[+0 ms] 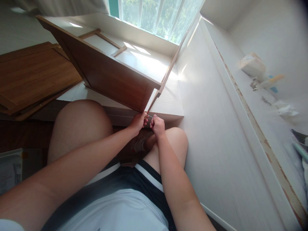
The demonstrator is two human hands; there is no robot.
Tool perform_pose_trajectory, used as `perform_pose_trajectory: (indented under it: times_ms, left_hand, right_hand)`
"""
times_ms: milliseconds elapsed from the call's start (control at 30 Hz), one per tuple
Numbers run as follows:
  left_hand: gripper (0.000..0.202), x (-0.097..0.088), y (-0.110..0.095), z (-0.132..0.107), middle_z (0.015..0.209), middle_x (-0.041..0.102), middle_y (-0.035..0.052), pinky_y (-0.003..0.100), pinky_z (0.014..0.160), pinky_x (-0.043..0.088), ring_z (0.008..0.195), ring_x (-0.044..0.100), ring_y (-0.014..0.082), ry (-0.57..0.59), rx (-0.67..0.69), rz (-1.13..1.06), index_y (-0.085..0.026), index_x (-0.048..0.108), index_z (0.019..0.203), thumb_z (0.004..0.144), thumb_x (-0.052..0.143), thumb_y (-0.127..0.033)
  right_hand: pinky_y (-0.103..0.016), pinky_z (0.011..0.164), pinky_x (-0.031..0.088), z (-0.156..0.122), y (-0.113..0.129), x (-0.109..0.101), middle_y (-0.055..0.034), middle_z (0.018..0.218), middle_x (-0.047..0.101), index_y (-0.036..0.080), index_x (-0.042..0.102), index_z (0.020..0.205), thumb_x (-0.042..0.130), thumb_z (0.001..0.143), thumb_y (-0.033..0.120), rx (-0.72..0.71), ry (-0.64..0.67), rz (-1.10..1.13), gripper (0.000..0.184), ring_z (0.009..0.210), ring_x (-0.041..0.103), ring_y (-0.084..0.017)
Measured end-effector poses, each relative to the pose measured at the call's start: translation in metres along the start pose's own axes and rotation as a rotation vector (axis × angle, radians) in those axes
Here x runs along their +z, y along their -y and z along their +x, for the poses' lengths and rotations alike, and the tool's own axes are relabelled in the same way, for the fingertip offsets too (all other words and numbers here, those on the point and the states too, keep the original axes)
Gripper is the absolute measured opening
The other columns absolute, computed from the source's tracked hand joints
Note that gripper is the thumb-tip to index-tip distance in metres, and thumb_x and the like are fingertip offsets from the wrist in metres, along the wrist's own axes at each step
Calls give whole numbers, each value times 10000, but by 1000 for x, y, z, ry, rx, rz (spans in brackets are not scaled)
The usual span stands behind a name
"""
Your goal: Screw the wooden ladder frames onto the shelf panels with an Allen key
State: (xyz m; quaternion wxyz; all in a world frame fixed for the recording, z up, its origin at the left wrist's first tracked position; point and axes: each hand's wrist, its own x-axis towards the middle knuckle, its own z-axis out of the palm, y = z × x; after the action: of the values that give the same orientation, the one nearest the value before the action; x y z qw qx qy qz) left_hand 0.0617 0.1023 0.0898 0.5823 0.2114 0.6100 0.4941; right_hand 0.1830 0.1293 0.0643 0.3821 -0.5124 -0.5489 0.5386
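Observation:
A brown wooden panel [113,70] stands tilted on the pale ledge in front of me. At its right end a narrow wooden rail [166,77] meets it near the lower corner. My left hand [139,122] is closed at that corner, its fingertips against the wood. Just to the right, my right hand [158,125] is closed in a pinch. A thin, pale metal rod [150,116] shows between the two hands, its end in my right fingers. Its exact kind and what its far end touches are too small to tell.
More wooden panels [31,77] lie stacked at left. A small wooden frame [106,40] rests behind the tilted panel, below the barred window [156,16]. A white board wall [211,112] rises close at right; beyond it are small objects, including a white package [252,64].

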Motion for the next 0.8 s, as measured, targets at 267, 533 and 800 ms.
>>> perform_pose_trajectory:
  times_ms: [267,533,800]
  left_hand:
    - [288,-1,1,1,661,571,7,195,438,333,513,494,92,1,-4,-3,-161,655,796,819,504,-405]
    - [271,-2,0,2,638,571,2,202,431,333,495,490,89,4,-1,-12,-161,647,778,826,496,-381]
    - [270,-2,1,3,641,565,3,196,423,326,489,492,88,3,4,-12,-159,639,781,828,485,-377]
  right_hand:
    - [-242,489,350,-5,0,1,24,485,492,207,461,591,405,942,543,-75,-19,-66,489,452,437,-115]
    - [-235,508,346,-8,1,4,34,493,485,214,469,598,419,940,513,-70,-27,-54,457,466,418,-114]
    - [-227,530,339,-7,-3,3,33,506,489,208,473,597,411,957,479,-110,-13,-101,455,497,425,-116]
